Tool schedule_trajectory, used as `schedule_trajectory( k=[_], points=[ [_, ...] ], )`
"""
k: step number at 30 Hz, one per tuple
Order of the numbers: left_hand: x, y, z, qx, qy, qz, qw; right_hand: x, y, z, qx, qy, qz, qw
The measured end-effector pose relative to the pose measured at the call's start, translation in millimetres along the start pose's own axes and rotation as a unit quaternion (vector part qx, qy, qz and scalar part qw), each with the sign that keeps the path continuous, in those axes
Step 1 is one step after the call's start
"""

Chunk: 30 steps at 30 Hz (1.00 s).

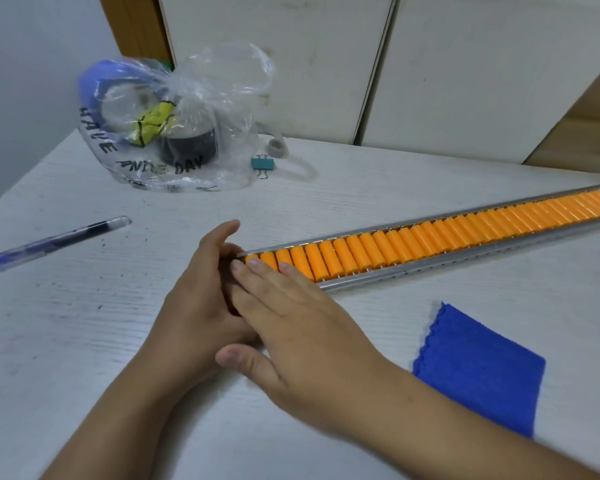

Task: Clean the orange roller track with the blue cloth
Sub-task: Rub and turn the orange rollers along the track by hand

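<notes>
The orange roller track (430, 237), a long metal rail filled with orange rollers, lies on the white table and runs from the middle toward the right edge. My left hand (198, 299) rests against its near left end with fingers slightly curled. My right hand (291, 327) lies flat, its fingertips on the first rollers, partly overlapping the left hand. Neither hand holds anything. The blue cloth (482, 368) lies folded on the table to the right of my right forearm, untouched.
A clear plastic bag (163, 133) with tape rolls sits at the back left. A teal binder clip (262, 164) and a small grey ring (278, 147) lie beside it. A blue pen (56, 242) lies at the left. White cabinet doors (430, 64) stand behind the table (84, 341).
</notes>
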State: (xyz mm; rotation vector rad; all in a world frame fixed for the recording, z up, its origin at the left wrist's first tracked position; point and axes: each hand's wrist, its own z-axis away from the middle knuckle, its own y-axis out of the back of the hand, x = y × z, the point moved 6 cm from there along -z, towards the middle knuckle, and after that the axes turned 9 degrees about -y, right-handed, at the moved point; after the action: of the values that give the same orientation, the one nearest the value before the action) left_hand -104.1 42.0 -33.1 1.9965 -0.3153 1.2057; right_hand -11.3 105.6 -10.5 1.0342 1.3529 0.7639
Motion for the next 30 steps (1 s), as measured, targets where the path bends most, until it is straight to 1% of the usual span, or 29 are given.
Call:
schedule_trajectory(
  k=[2,6,8,12,16,22,27,28,30],
  points=[
    [-0.2,-0.5,0.0,-0.001,0.001,0.01,1.0,5.2,0.0,1.9,0.002,-0.009,0.003,1.0],
    [-3.3,-0.8,-0.1,0.023,0.0,0.013,1.0,15.7,5.4,7.2,0.001,-0.037,0.012,0.999],
    [-3.4,-0.6,-0.8,0.027,-0.014,-0.008,1.0,25.1,11.2,9.9,-0.004,-0.057,0.017,0.998],
    [3.7,0.7,-1.9,0.024,-0.046,-0.083,0.995,50.4,21.1,19.2,-0.011,-0.094,0.034,0.995],
    [5.1,0.4,-2.4,0.002,-0.04,-0.102,0.994,77.5,29.7,27.9,0.007,-0.13,0.059,0.99],
    [6.1,-0.2,-2.9,-0.001,-0.039,-0.109,0.993,108.5,36.5,39.2,0.044,-0.184,0.072,0.979],
    [7.9,-0.2,-3.1,-0.004,-0.025,-0.123,0.992,109.9,35.4,38.4,0.057,-0.184,0.057,0.98],
    [9.0,-0.3,-3.2,-0.005,-0.026,-0.125,0.992,108.2,36.4,38.7,0.059,-0.18,0.043,0.981],
    [11.8,-0.6,-2.7,-0.011,-0.031,-0.127,0.991,104.7,41.5,40.9,0.061,-0.183,-0.024,0.981]
  ],
)
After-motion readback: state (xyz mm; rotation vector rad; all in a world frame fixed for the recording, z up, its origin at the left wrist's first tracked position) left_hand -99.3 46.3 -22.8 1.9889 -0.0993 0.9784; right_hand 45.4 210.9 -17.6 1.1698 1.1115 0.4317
